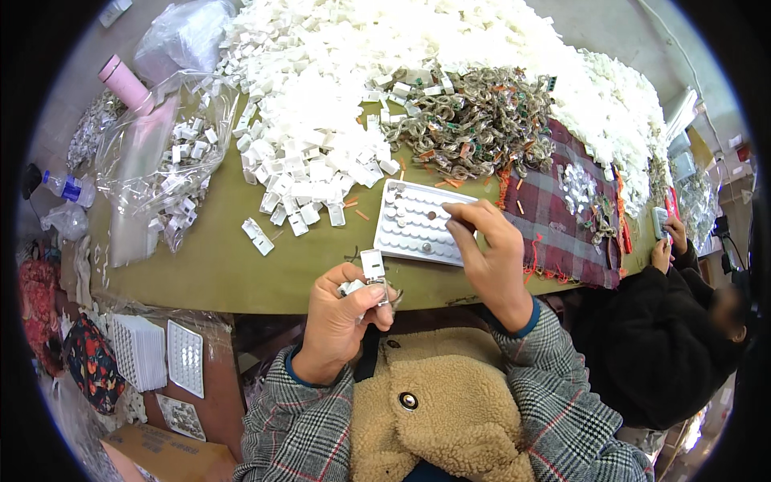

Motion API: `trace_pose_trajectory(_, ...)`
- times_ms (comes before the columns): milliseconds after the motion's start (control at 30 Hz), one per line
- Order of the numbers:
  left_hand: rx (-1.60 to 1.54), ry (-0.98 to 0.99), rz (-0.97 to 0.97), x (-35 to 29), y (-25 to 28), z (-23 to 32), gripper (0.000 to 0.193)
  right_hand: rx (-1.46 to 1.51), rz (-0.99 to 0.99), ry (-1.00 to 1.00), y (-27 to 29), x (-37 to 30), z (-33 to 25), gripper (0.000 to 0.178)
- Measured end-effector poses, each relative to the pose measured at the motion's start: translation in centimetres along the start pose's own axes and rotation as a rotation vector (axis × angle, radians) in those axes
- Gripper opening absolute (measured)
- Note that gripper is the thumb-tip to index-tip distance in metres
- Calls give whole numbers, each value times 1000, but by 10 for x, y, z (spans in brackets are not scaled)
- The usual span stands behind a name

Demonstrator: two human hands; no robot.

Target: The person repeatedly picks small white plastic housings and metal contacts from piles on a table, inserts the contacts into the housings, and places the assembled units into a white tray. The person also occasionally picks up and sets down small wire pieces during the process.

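Note:
My left hand [337, 325] is closed on a small white plastic case [372, 265], its lid raised and a metallic part showing inside. More pieces are tucked among those fingers, partly hidden. Over the right side of a white moulded tray [409, 245] hovers my right hand [494, 253], thumb and index finger curved with a small gap between their tips. Rows of round pockets cover the tray, and several small round discs lie in it. One dark disc [431, 215] sits just left of my right fingertips. Another disc [426, 247] rests nearer the tray's front edge.
White cases [309, 153] heap up behind the tray, beside a tangled pile of coiled wires [474, 120]. A plaid cloth [562, 217] lies to the right, near a co-worker in black [658, 345]. Clear bags [161, 161] stand left; stacked trays [136, 353] and a carton [169, 454] sit below.

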State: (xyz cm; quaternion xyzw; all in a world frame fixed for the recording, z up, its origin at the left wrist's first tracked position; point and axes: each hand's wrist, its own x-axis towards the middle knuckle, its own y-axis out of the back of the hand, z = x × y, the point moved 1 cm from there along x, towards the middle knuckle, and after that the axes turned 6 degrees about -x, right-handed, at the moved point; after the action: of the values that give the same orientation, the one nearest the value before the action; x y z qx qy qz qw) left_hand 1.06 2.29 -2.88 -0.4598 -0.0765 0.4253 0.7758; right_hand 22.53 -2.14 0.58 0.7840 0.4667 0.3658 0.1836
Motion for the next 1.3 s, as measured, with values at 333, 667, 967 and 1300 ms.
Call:
trace_pose_trajectory(333, -68, 75, 67, 12, 8, 3, 10, -275, -90, 152, -21, 11, 21, 16)
trace_pose_trajectory(667, -219, 93, -27, 4, 7, -8, 18, 156, -99, 171, -23, -25, -41, 17)
trace_pose_trajectory(967, -94, -2, -13, -15, 7, -18, 14, 216, -379, 331, -15, -17, -44, 20)
trace_pose_trajectory(1300, -179, -60, 98, -11, 7, -17, 13, 149, -153, 432, -44, -39, -43, 37)
